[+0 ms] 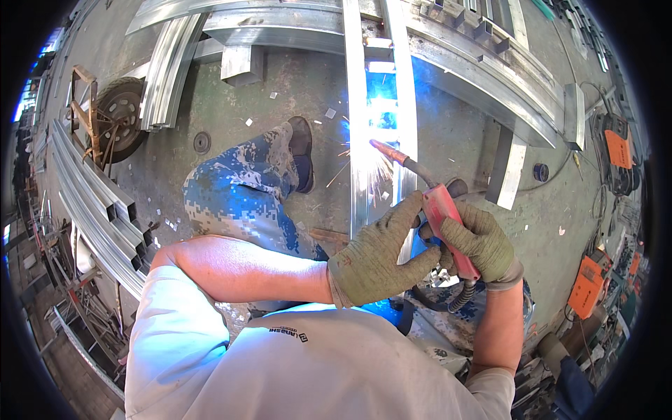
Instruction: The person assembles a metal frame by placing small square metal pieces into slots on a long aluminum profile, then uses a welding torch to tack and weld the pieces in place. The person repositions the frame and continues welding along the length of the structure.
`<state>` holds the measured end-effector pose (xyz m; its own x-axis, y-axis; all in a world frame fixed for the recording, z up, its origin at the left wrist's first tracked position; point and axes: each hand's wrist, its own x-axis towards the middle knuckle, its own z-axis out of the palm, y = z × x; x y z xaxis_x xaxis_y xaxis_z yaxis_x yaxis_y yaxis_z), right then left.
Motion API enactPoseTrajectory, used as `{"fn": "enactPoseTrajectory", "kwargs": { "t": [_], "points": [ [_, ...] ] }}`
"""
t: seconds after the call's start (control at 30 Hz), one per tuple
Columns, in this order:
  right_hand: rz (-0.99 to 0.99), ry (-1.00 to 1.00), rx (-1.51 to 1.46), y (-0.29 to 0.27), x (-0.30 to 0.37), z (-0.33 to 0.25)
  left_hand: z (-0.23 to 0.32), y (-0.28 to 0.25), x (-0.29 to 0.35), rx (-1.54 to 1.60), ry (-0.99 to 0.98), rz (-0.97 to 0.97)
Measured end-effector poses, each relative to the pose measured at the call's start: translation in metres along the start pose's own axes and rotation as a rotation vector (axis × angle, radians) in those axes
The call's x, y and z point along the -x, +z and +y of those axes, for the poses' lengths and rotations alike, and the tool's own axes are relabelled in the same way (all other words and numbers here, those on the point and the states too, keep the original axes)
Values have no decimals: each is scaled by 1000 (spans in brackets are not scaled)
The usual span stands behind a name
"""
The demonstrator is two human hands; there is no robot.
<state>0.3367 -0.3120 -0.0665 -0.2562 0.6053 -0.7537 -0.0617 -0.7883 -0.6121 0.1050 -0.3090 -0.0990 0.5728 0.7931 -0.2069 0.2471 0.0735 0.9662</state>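
Observation:
My right hand (481, 241), in an olive work glove, grips the red handle of a welding torch (442, 213). The torch's copper nozzle points up and left at two long upright metal rails (357, 126), where a bright blue-white arc (381, 112) glares and sparks scatter. My left hand (378, 255), also gloved, reaches across my body and rests against the torch handle and my right hand, steadying them. My bent knee in blue camouflage trousers and a dark shoe (302, 150) are to the left of the rails.
Bundles of metal channel (98, 203) lie at the left beside a wheel (119, 115). More steel sections (490, 77) cross the top and right. Orange welding machines (586, 287) and cables stand at the right edge. The concrete floor (280, 91) carries small scraps.

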Motion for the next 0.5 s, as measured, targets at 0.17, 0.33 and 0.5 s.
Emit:
{"fn": "enactPoseTrajectory", "kwargs": {
  "t": [0.17, 0.33, 0.5],
  "points": [
    [-3, -2, -3, -3, -2, 4, -2, -1, -3, -1, 5, -28],
    [20, 12, -26, 0, -3, 1, 10, -9, -10, 27, -38, -53],
    [35, -17, -29, 2, -6, 2, -1, -4, -9, 40, -6, -25]
  ]
}}
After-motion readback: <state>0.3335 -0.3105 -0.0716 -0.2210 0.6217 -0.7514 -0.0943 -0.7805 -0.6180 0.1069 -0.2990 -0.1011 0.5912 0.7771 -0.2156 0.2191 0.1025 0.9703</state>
